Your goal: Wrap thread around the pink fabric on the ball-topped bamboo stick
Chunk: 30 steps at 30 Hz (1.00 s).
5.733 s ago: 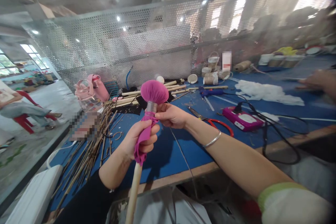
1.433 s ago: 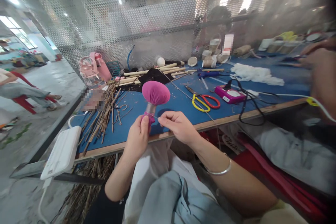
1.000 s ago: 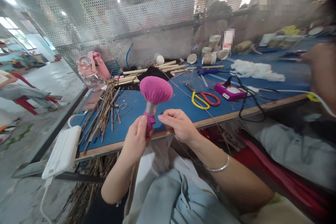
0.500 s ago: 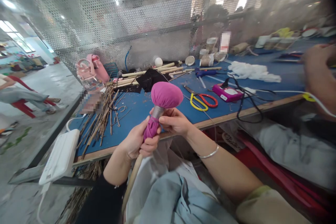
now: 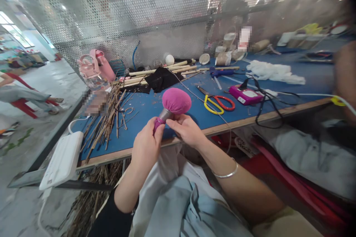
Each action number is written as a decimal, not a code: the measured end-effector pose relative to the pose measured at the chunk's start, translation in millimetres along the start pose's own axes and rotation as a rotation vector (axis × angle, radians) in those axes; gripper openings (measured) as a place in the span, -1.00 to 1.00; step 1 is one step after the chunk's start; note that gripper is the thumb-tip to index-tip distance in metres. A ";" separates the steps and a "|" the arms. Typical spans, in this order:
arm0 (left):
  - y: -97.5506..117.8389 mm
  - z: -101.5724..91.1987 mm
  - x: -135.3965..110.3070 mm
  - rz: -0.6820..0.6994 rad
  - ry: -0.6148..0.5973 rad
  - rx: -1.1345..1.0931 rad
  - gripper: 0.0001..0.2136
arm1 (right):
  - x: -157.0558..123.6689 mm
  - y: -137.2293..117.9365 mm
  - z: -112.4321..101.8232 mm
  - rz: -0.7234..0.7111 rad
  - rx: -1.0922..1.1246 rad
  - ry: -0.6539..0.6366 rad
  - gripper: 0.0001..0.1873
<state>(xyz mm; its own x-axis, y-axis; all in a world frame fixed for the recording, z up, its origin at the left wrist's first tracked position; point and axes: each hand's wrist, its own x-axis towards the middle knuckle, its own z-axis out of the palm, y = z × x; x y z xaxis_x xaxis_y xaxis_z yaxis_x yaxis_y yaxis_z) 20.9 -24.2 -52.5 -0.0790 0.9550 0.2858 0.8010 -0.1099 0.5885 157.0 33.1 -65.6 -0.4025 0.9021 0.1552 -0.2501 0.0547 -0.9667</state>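
Note:
A stick with a rounded head covered in magenta cloth point(image 5: 176, 100) is held up over the table's front edge, tilted to the right. Grey tape point(image 5: 165, 114) binds the cloth at the neck. My left hand point(image 5: 147, 140) is wrapped around the magenta cloth just below the tape and hides the lower shaft. At the neck, under the head, my right hand point(image 5: 187, 129) pinches with its thumb near the tape; its other fingers are partly hidden behind. Scissors point(image 5: 215, 103) with one yellow and one red handle lie on the table to the right.
Thin brown twigs point(image 5: 107, 124) lie on the blue table point(image 5: 139, 133) at left, near a white power bank point(image 5: 62, 159). Pale sticks point(image 5: 158, 71), black cloth point(image 5: 162, 80), a blue glue gun point(image 5: 222, 73) and a magenta box with cables point(image 5: 246, 95) lie behind. A person's arm point(image 5: 345, 77) is at right.
The cloth-covered head has tilted further right and away. My left hand has turned and moved up toward the tape, and the bare wooden shaft below it no longer shows.

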 end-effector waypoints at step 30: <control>-16.7 5.5 12.9 -0.083 -0.077 -0.122 -0.61 | -2.8 12.4 -0.9 0.061 -0.082 0.055 -0.80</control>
<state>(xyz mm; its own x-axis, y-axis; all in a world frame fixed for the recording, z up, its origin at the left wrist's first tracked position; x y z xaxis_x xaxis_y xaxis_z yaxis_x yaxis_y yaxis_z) 9.9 -8.5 -62.8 -0.0927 0.9799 0.1767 0.7154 -0.0578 0.6963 155.8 31.7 -78.3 -0.3651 0.9270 0.0861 -0.1529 0.0315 -0.9877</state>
